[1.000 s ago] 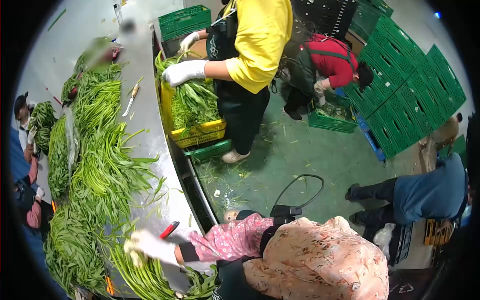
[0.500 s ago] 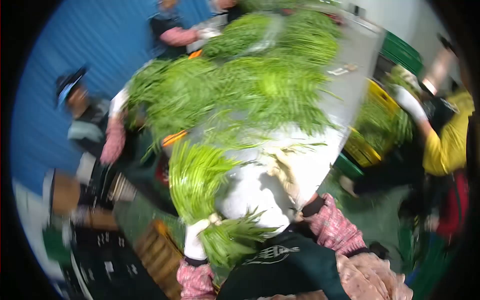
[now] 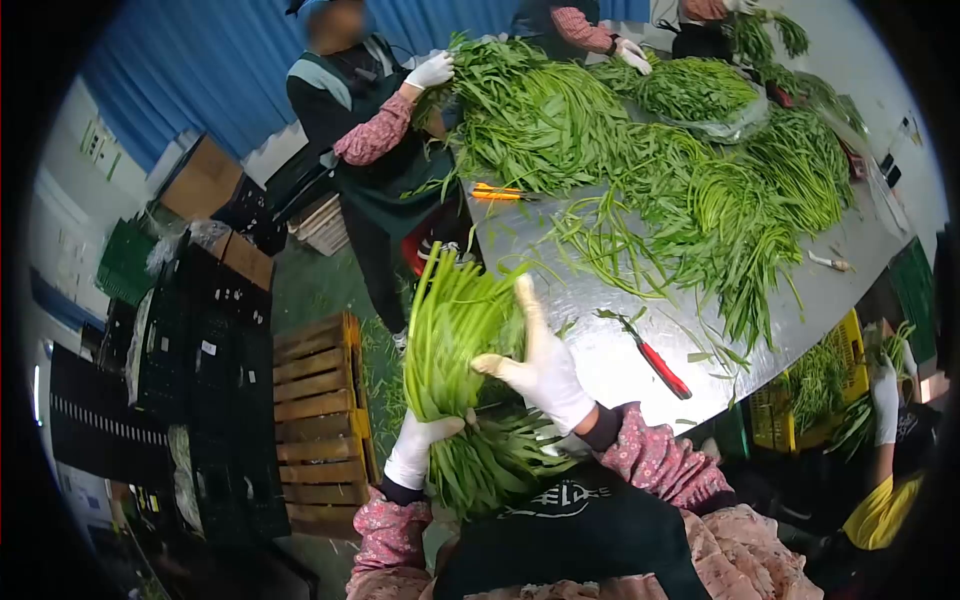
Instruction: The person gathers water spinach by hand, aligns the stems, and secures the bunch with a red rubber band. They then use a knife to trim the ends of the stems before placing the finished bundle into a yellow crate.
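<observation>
Head view, looking down over a long steel sorting table (image 3: 600, 350) heaped with greens. Left hand (image 3: 418, 445), in a white glove, has its fingers clamped round the waist of a thick bundle of long green leafy stalks (image 3: 450, 330); pale stem ends fan up and away, leafy tops (image 3: 495, 465) hang toward the body. The bundle sits at the near-left edge of the table, partly over the gap between table and a stack of wooden slatted crates (image 3: 315, 410). Right hand (image 3: 545, 365), also white-gloved, lies flat against the right side of the stems, fingers straight and together, thumb out, not gripping.

Judgement on the step: this looks like squaring up a bunch. To do it well, keep the left grip firm at mid-length, pat the stem ends level with the flat right palm, and let no loose stalks slip out over the table edge.

A red-handled knife (image 3: 655, 360) lies on the bare steel just right of the right hand. An orange-handled tool (image 3: 497, 191) lies farther off beside the big pile of loose green stalks (image 3: 700, 200). A co-worker's gloved hand (image 3: 432, 70) is on the far pile; another gloved hand (image 3: 884, 400) works over a yellow plastic crate (image 3: 800, 400) at far right.

Writing: pale lettering on the person's dark apron (image 3: 565, 497), too distorted to read.
</observation>
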A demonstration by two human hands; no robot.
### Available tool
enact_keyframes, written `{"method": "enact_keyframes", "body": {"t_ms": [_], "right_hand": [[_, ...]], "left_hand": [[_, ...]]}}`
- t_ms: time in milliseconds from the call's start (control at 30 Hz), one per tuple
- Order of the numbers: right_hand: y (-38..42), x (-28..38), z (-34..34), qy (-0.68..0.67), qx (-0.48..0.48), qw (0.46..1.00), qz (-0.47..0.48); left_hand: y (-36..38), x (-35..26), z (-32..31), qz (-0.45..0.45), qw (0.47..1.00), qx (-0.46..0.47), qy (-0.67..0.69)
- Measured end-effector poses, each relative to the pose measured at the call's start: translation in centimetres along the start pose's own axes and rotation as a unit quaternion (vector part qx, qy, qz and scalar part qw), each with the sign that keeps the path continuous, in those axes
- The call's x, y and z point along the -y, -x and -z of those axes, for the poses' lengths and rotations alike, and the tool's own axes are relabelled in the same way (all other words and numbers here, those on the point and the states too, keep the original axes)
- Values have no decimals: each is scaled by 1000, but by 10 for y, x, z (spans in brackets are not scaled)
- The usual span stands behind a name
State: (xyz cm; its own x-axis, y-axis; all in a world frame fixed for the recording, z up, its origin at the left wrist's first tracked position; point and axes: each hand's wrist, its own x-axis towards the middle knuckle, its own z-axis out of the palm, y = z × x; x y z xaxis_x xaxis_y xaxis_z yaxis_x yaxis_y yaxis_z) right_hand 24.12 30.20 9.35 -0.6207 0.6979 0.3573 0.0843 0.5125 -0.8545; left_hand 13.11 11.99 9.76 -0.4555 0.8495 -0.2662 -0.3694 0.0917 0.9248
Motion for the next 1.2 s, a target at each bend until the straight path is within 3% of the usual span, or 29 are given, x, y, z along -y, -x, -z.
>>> {"method": "enact_keyframes", "body": {"t_ms": [33, 167, 267, 300, 333, 400, 433, 467, 500, 567, 633, 700, 800, 833, 867, 900, 933, 1000, 1033, 1067, 1133, 1167, 1200], "right_hand": [[-2, 1, -3, 6, 42, 999, -27], [0, -7, -13, 6, 121, 992, -28], [-1, -32, -25, -50, 92, 994, -4], [-5, -42, -26, -87, 79, 993, -4], [-14, -38, -14, 37, -22, 999, 16], [-43, -73, 3, 94, -91, 991, -31], [-54, -108, 12, 73, -152, 984, 59], [-65, -104, 35, -120, -93, 966, -210], [-68, -102, 47, -142, -122, 962, -201], [-62, -74, 58, -141, -18, 966, -215], [-34, -42, 39, -65, 51, 995, -64], [-24, -21, 29, 92, 220, 963, -124], [-21, -39, 13, 18, 152, 976, -155], [-25, -51, 14, 35, 128, 984, -120], [-25, -92, 1, 17, 13, 997, -72], [-37, -99, 15, -36, 18, 979, -198], [-42, -141, 18, -138, -16, 957, -253], [-57, -143, 55, -214, -93, 927, -293], [-57, -157, 55, -266, -119, 918, -268], [-52, -137, 60, -132, -57, 976, -165], [-31, -86, 54, -11, 14, 999, -41], [-22, -61, 41, -29, 20, 999, -25], [-18, -36, 38, -3, 84, 994, -70]], "left_hand": [[0, 0, 2, -9, 999, 17, -51], [8, 3, -1, -4, 1000, -21, 21], [10, 4, 2, -11, 1000, 13, -7], [10, 7, 4, -10, 1000, 18, 7], [11, 11, 6, -7, 999, 23, 20], [16, 16, 8, 3, 999, 18, 48], [19, 16, 8, 7, 998, 8, 56], [20, 16, 7, 8, 998, -3, 66], [20, 16, 6, 7, 997, -15, 77], [18, 19, 5, -3, 996, -10, 90], [15, 21, 6, 17, 996, -14, 83], [9, 16, 1, 21, 999, 18, 31], [1, 10, 2, 27, 999, 46, 4], [2, 10, 5, 28, 998, 48, 5], [5, 11, 7, 30, 998, 46, 14], [7, 9, 7, 31, 998, 42, 26], [9, 7, 6, 30, 998, 37, 41], [10, 10, 12, 25, 998, 36, 48], [10, 11, 16, 23, 999, 36, 32], [9, 11, 18, 22, 999, 37, 15], [4, 13, 22, 34, 998, 51, -6], [2, 10, 20, 39, 997, 62, -15], [1, 7, 16, 44, 996, 75, -23]]}}
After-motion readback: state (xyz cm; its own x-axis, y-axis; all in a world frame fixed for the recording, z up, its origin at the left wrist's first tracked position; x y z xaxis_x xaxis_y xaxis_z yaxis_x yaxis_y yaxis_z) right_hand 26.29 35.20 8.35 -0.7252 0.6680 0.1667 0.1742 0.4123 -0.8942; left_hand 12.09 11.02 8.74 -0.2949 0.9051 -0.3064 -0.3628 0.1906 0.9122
